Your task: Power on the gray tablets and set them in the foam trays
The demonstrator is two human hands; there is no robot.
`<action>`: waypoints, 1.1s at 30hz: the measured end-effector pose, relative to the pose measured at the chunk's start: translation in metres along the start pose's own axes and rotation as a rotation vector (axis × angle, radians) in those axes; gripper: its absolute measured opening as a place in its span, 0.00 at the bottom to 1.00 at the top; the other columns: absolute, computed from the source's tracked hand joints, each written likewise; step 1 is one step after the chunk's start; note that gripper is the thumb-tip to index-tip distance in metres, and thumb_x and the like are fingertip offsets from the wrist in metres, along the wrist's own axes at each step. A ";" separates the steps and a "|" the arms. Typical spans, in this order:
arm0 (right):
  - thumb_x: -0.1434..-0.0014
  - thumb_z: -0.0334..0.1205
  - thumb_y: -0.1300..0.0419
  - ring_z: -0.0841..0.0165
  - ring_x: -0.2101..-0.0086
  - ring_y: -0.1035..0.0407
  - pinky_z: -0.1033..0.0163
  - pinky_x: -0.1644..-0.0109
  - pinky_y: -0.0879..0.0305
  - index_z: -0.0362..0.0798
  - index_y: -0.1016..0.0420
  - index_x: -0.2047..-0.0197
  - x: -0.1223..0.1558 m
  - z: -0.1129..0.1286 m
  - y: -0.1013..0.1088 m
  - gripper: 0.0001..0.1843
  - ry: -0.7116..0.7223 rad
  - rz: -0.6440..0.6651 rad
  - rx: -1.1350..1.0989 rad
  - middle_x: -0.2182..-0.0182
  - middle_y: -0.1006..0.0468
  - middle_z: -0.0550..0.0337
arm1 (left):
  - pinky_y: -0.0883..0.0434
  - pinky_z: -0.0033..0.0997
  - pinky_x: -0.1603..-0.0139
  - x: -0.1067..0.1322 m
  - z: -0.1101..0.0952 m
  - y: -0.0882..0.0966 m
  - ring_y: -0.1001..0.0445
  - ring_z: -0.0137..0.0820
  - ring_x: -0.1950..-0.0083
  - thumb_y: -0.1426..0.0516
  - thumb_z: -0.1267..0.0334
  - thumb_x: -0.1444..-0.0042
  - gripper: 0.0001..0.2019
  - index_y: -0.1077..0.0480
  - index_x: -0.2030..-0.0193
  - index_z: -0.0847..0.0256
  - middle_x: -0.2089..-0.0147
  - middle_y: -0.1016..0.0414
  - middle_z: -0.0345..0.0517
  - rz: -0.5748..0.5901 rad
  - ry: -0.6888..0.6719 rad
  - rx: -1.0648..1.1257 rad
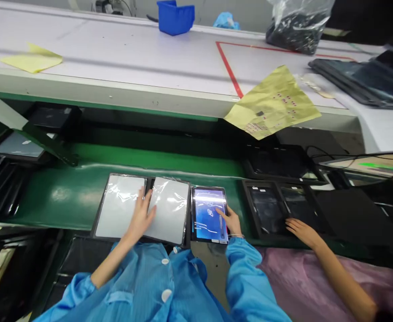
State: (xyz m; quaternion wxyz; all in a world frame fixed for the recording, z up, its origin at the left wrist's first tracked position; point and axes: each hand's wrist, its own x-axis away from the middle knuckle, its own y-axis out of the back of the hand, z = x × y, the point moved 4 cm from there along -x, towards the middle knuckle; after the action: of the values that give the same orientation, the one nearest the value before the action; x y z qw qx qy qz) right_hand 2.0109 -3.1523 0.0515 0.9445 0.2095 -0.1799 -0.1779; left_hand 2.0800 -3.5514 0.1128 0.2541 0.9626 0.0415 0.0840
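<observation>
My left hand [140, 217] has its fingers spread over a black tray [150, 182], near the divider between two pale, film-covered panels. The left panel [116, 210] and the right panel [172, 210] lie flat and shine with reflections. My right hand [232, 221] grips the right edge of a tablet [208, 214], thumb on its front and the other fingers mostly hidden. Blue-lit and showing a picture with white writing, the tablet is just right of the tray. Both my sleeves are blue.
To the right, a co-worker's hand [302, 230] touches a black tray [277, 185] of dark panels. More dark trays [52, 116] are at the left. Above, a white shelf [143, 58] holds a blue bin [175, 19], a plastic bag [297, 29] and yellow paper [273, 105] overhanging its edge.
</observation>
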 end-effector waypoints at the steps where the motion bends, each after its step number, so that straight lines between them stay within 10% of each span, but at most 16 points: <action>1: 0.64 0.64 0.27 0.37 0.39 0.34 0.33 0.36 0.36 0.44 0.18 0.56 0.001 0.005 -0.004 0.38 0.039 -0.032 0.041 0.48 0.19 0.38 | 0.67 0.68 0.22 0.000 0.011 0.019 0.73 0.57 0.16 0.46 0.53 0.34 0.35 0.45 0.24 0.67 0.17 0.68 0.70 -0.084 0.033 -0.047; 4: 0.55 0.65 0.33 0.36 0.28 0.52 0.34 0.26 0.55 0.40 0.20 0.47 0.013 0.023 -0.025 0.42 0.161 -0.054 0.118 0.33 0.35 0.30 | 0.72 0.80 0.28 0.000 0.046 0.074 0.79 0.69 0.19 0.44 0.48 0.37 0.42 0.49 0.24 0.75 0.19 0.73 0.81 -0.310 0.150 -0.251; 7: 0.52 0.68 0.37 0.43 0.36 0.36 0.41 0.29 0.44 0.44 0.21 0.46 0.036 0.032 -0.068 0.41 0.220 0.058 0.137 0.40 0.28 0.35 | 0.49 0.78 0.30 -0.002 0.075 0.114 0.52 0.78 0.23 0.38 0.43 0.45 0.46 0.41 0.31 0.78 0.26 0.50 0.91 -0.421 0.254 -0.465; 14: 0.66 0.66 0.27 0.50 0.59 0.26 0.46 0.51 0.28 0.51 0.29 0.60 0.072 0.019 -0.150 0.37 0.145 0.165 0.147 0.65 0.24 0.53 | 0.29 0.59 0.41 -0.015 0.107 0.126 0.27 0.62 0.43 0.31 0.44 0.55 0.29 0.32 0.54 0.61 0.52 0.25 0.62 -0.356 0.255 -0.466; 33: 0.69 0.60 0.23 0.56 0.65 0.21 0.51 0.56 0.25 0.55 0.38 0.58 0.104 0.023 -0.103 0.40 -0.129 0.093 -0.289 0.70 0.18 0.63 | 0.30 0.49 0.41 -0.001 0.104 0.125 0.27 0.48 0.48 0.34 0.62 0.46 0.12 0.33 0.60 0.55 0.59 0.32 0.46 -0.270 0.185 -0.311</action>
State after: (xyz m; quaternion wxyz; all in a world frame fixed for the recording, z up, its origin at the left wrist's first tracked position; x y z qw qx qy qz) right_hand 2.0651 -3.2908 0.0514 0.9586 0.0511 -0.2221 -0.1709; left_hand 2.1024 -3.7102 0.0856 0.4036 0.8857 0.1796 0.1427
